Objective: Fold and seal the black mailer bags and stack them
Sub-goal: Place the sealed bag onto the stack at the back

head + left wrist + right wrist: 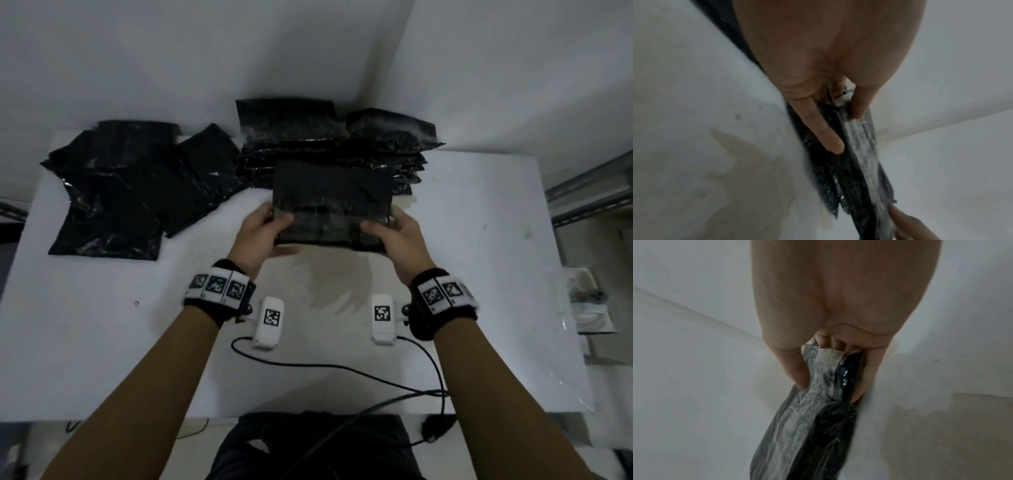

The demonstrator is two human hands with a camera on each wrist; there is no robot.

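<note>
1. Progress looks well past the start: a stack of folded bags (pixel 329 161) sits at the back of the white table (pixel 479 240), against the wall, so a good part of the work seems done.
2. Left of that stack lies a loose pile of flat black bags (pixel 137 185), apparently unfolded and waiting.
3. The folded mailer bag (pixel 332 202) in hand is held above the table just in front of the stack, seemingly on its way to the top.
4. The left hand (pixel 263 236) grips its left edge, thumb on top and fingers beneath; the right hand (pixel 394 236) does the same on the right edge.
5. The wrist views show a pale strip along the fold; whether the seal is fully pressed down I cannot tell.
6. Whether any bag holds contents cannot be seen; all look flat.
</note>
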